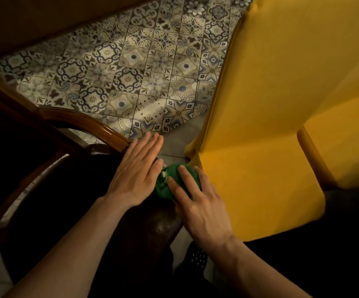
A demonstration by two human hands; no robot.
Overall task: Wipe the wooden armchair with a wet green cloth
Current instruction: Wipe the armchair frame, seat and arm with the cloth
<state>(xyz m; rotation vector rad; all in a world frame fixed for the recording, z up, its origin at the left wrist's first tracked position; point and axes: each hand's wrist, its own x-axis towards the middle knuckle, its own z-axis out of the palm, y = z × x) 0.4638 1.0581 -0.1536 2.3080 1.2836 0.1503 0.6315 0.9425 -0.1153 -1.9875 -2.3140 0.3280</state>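
Note:
The wooden armchair (92,123) fills the lower left, dark brown with a curved glossy armrest and a dark seat. A bunched green cloth (170,179) lies on the chair's front corner. My right hand (198,201) presses down on the cloth with its fingers spread over it. Just left of the cloth, my left hand (137,168) lies flat on the chair, fingers together and straight, its thumb touching the cloth's edge. Part of the cloth is hidden under my right palm.
A yellow upholstered chair (271,125) stands close on the right, its corner almost touching the cloth. Patterned floor tiles (131,61) spread beyond both chairs. A dark foot with white dots (198,257) shows on the floor below my right wrist.

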